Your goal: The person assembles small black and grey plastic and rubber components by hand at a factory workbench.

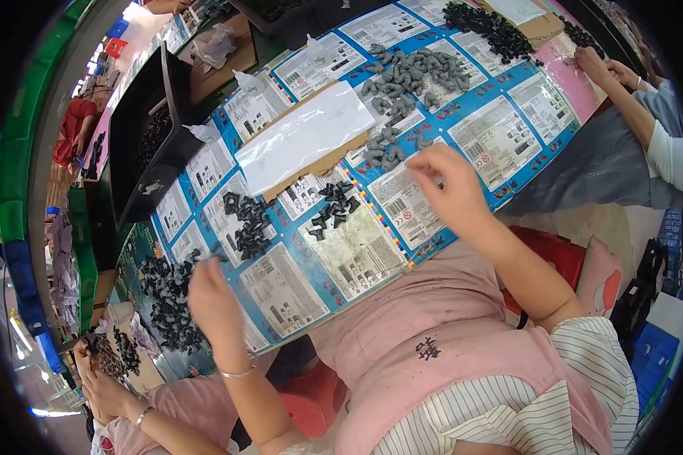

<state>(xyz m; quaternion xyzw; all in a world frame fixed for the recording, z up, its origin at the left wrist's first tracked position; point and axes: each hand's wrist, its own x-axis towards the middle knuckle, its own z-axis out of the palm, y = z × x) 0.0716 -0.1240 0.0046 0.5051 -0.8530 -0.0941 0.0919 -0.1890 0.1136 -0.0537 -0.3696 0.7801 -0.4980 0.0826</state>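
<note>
My right hand [451,189] hovers at the near edge of a group of small curved grey plastic pieces [391,155]. Its thumb and fingers curl together in a pinch; whatever may be between the tips is hidden. My left hand [218,307] is beside a heap of small black and dark grey pieces [167,303] at the table's left end, its fingers smeared by motion. Between the hands lie two small groups of black plastic parts, one group [250,227] to the left and another [334,208] nearer the middle. A larger grey pile [425,72] spreads farther back.
Printed blue-and-white sheets cover the table [284,292]. A white sheet on cardboard [307,136] lies mid-table. Small white nozzle bottles [249,82] stand near a black bin [148,144]. Co-workers' hands [596,64] are at the far right, others [102,387] at lower left.
</note>
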